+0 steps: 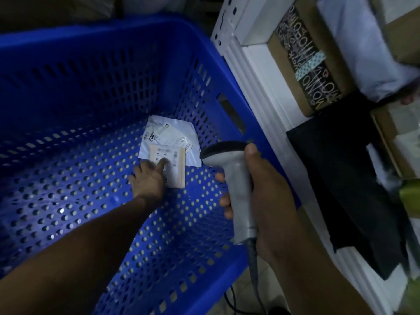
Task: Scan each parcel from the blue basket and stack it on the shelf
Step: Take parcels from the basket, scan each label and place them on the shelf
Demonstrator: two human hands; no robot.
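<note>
A big blue perforated basket [68, 92] fills the left of the head view. On its floor lie a small brown parcel [176, 163] with a white label and, under and behind it, a white flat mailer [172, 135] with printed labels. My left hand [148, 178] reaches down into the basket, its thumb on top of the brown parcel and its fingers at the parcel's left edge. My right hand [259, 189] grips a grey handheld barcode scanner [234, 176] above the basket's right rim, its dark head facing the parcels.
A white metal shelf [256, 71] stands right of the basket. On it sit a brown box with black patterned tape [304, 55], a white bag [354, 42], a black bag [341, 178] and more cardboard boxes [395, 142]. The scanner's cable [254, 276] hangs down.
</note>
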